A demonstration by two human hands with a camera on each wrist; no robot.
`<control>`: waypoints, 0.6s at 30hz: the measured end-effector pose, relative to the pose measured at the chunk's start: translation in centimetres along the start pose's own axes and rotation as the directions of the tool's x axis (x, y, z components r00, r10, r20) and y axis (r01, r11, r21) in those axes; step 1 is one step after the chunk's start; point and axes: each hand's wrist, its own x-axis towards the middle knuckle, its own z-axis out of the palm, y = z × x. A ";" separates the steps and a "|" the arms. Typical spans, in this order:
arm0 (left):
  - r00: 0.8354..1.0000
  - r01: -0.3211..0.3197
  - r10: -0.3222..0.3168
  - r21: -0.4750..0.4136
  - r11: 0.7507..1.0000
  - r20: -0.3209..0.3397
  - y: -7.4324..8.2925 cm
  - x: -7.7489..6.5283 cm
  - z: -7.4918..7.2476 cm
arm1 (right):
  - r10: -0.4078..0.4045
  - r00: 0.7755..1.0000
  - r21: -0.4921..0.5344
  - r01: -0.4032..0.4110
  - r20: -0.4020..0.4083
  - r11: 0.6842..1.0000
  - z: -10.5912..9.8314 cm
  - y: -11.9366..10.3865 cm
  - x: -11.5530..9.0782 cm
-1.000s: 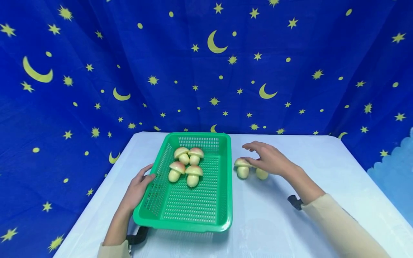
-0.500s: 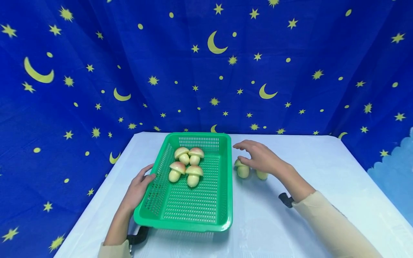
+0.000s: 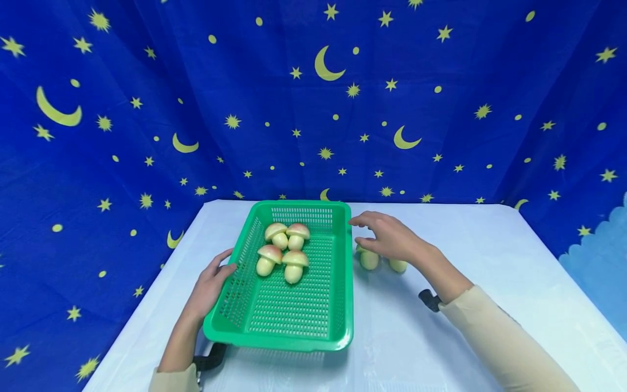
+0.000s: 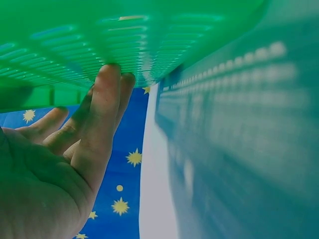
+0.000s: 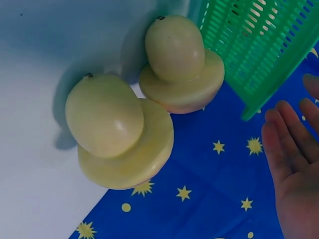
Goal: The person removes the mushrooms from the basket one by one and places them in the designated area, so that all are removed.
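Green perforated plastic basket (image 3: 279, 342) is set on white-covered table (image 3: 499, 256); four cream mushrooms (image 3: 294, 265) with pink-tinged caps are clustered in its far-left part. Left wall (image 3: 237, 296) is touched by left hand (image 3: 207, 291), fingers extended. Beside right wall (image 3: 343, 272), two cream mushrooms (image 5: 112, 124) are overhung by right hand (image 3: 392, 237), thumb and fingers parted.

The left sleeve (image 3: 173, 379) is cream, ending in a loose cuff at the near edge; the right sleeve (image 3: 504, 337), matching in colour, shows a longer stretch of lightly creased cloth. A black angular fitting (image 3: 211, 357) juts out by the left wrist, a black stubby fitting (image 3: 430, 300) by the right (finer details are too small to read).
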 end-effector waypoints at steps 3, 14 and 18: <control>1.000 0.008 -0.007 -0.007 1.000 0.003 -0.1 0.1 0.0 | 0.003 1.000 0.003 -0.003 0.008 1.000 0.0 -0.2 0.2; 1.000 -0.004 0.004 0.006 1.000 0.004 0.1 0.1 0.1 | -0.027 1.000 0.004 0.027 -0.002 1.000 0.6 -0.8 1.3; 1.000 0.000 0.000 0.005 1.000 0.002 -0.1 0.2 0.0 | -0.033 0.999 -0.002 0.033 0.004 0.999 0.6 -1.2 1.9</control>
